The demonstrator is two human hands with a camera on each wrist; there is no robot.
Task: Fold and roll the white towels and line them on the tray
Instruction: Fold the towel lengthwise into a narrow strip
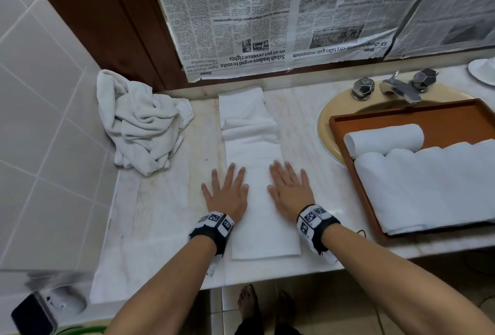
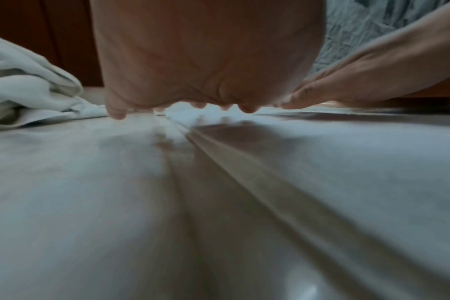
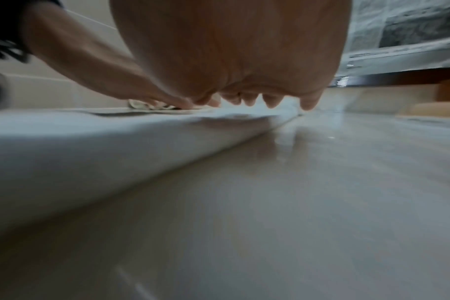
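In the head view, a long folded white towel (image 1: 254, 174) lies as a narrow strip down the middle of the marble counter (image 1: 166, 214), running from the newspaper-covered wall (image 1: 267, 13) at the top toward the lower centre of the frame. The left hand (image 1: 227, 192) and the right hand (image 1: 290, 190) lie flat on its lower half, fingers straight and spread, grasping nothing. At upper left of the counter sits a crumpled pile of towels (image 1: 139, 123). At right, a brown wooden tray (image 1: 442, 112) rests over the beige sink (image 1: 329, 131), with rolled white towels (image 1: 428, 184) lined in it and one more roll (image 1: 383, 139) just behind them. The chrome faucet (image 1: 401, 88) stands above the tray.

In the left wrist view, the left hand (image 2: 206, 60) fills the upper centre, its fingertips (image 2: 117, 113) pressed down at the towel's left edge (image 2: 347, 162). The right hand (image 2: 373, 77) reaches in from the upper right, and the crumpled pile (image 2: 26, 91) shows at left.

In the right wrist view, the right hand (image 3: 231, 50) presses flat with fingertips (image 3: 308, 103) at the towel's right edge (image 3: 90, 152); the left hand (image 3: 103, 71) lies at upper left.
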